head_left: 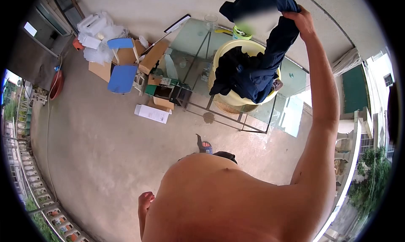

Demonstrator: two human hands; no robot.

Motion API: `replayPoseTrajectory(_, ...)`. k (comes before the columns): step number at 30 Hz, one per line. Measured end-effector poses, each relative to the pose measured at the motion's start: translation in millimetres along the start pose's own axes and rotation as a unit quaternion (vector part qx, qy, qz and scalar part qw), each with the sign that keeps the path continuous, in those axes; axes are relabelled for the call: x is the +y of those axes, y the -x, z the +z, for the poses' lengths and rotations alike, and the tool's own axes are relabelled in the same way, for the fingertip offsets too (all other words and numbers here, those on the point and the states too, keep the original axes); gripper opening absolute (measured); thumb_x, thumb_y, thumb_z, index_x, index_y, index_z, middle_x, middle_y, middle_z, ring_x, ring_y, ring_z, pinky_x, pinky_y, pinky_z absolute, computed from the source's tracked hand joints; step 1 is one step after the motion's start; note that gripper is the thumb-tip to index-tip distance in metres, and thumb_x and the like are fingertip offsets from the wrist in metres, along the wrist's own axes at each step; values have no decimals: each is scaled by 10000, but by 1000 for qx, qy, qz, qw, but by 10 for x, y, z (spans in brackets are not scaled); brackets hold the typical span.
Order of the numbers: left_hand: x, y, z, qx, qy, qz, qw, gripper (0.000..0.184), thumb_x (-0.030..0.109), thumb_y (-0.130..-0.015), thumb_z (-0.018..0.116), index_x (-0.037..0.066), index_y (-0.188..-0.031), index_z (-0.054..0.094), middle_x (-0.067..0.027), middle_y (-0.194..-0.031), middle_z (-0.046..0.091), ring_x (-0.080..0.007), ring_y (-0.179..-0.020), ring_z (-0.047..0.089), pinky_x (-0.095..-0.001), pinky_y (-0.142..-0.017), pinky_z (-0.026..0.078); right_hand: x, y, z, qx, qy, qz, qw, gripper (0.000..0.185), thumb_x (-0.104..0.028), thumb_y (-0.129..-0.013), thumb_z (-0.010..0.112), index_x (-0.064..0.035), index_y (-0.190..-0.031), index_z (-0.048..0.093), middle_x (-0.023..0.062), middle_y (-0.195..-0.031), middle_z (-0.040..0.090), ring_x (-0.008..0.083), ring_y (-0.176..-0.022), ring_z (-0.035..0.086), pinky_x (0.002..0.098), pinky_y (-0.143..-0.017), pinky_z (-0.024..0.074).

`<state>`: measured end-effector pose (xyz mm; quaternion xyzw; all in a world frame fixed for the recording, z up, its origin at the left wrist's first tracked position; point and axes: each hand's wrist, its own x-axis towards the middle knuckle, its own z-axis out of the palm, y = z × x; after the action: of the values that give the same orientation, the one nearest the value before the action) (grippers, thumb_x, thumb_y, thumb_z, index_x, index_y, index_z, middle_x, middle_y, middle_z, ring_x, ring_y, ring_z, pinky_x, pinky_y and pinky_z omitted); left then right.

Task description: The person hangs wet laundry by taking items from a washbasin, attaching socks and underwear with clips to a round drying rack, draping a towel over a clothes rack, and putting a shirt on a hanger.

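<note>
My right hand (300, 22), raised at the upper right, grips a dark navy garment (280, 41) that hangs down toward a yellow tub (228, 44). More dark clothing (249, 75) lies heaped in the tub and spills over its front rim. The tub stands on a glass-topped table (196, 31). Low beside my torso on the left, my left hand (146, 200) is away from the clothes, with its fingers curled; whether anything is inside them is hidden.
A blue chair (122, 79), cardboard boxes (152, 56) and plastic bags (99, 35) are left of the table. A white box (152, 114) lies on the floor. Behind the tub is a small green-and-white container (241, 33). A balustrade (42, 189) runs along the left.
</note>
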<state>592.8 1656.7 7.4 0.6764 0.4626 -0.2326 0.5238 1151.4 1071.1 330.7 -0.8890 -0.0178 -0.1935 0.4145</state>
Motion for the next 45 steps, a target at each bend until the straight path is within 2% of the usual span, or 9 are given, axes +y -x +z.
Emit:
replayPoseTrajectory(5, -148, -209, -214, -30, -105, 76, 991, 297, 189, -752, 582, -19, -963, 602, -86, -850, 624, -201, -794, 605, -366, -664, 505, -1597, 136, -19, 11, -363, 35, 931, 192, -196, -823, 546, -7, -850, 568, 127, -746, 605, 249, -678, 605, 383, -669, 511)
replayPoseTrajectory(9, -144, -295, -599, 5, -38, 66, 997, 265, 161, -750, 582, -23, -938, 615, -88, -815, 620, -189, -739, 607, -360, -640, 532, -2487, 293, 124, -35, -439, -32, 897, 188, -159, -823, 522, 22, -862, 552, 146, -734, 594, 280, -683, 600, 409, -679, 513)
replayPoseTrajectory(11, -243, -395, -856, 10, -15, 53, 998, 289, 148, -757, 587, -26, -987, 603, -96, -843, 623, -183, -758, 611, -346, -618, 546, -2956, 416, 334, -2, -400, -45, 915, 507, -320, -758, 680, 47, -1081, 545, 143, -995, 622, 247, -880, 613, 322, -846, 479)
replayPoseTrajectory(21, 1201, 446, -2508, 57, 278, 457, 843, 519, 171, -820, 620, 26, -1267, 401, -103, -1088, 542, -156, -938, 543, -297, -705, 500, -4470, 1884, 2697, -373, -578, -4, 726, 465, -332, -796, 625, 20, -1090, 543, 159, -977, 616, 286, -864, 602, 369, -809, 492)
replayPoseTrajectory(26, 1204, 563, -2988, 74, 368, 495, 784, 846, 296, -757, 695, 109, -1401, 180, -145, -1295, 387, -207, -1153, 412, -353, -832, 450, -5152, 3034, 4041, -631, -555, 63, 538, 451, -333, -799, 612, 12, -1082, 547, 149, -957, 622, 286, -839, 614, 413, -774, 507)
replayPoseTrajectory(29, 1221, 356, -3262, 97, 351, 560, 744, 939, 353, -724, 723, 121, -1415, 131, -146, -1312, 373, -215, -1197, 369, -353, -853, 435, -5379, 3594, 4689, -664, -534, 98, 515, 413, -279, -759, 665, 4, -1044, 569, 136, -930, 635, 277, -804, 624, 400, -734, 520)
replayPoseTrajectory(34, 1250, 280, -3778, 187, 557, 465, 662, 523, 351, -780, 670, 145, -1205, 446, -7, -1066, 551, -180, -980, 520, -400, -865, 435, -5754, 4295, 5423, -798, -403, 23, 448, 578, -362, -729, 697, 49, -1095, 523, 141, -955, 623, 243, -797, 635, 364, -727, 527)
replayPoseTrajectory(38, 1126, 169, -4292, 228, 628, 440, 600, 398, 314, -766, 682, 156, -1092, 517, 4, -995, 552, -152, -888, 539, -384, -724, 505, -5985, 4467, 5804, -853, -320, -25, 411, 649, -400, -718, 708, 64, -1124, 506, 146, -990, 616, 236, -855, 628, 343, -772, 515)
replayPoseTrajectory(45, 1105, 102, -5289, 393, 554, 497, 540, 395, 166, -862, 564, 53, -1216, 430, -78, -1058, 563, -184, -948, 557, -346, -797, 501, -6535, 4321, 6971, -879, -308, -42, 361, 603, -404, -764, 667, 81, -1092, 526, 156, -962, 622, 240, -827, 635, 349, -757, 518)
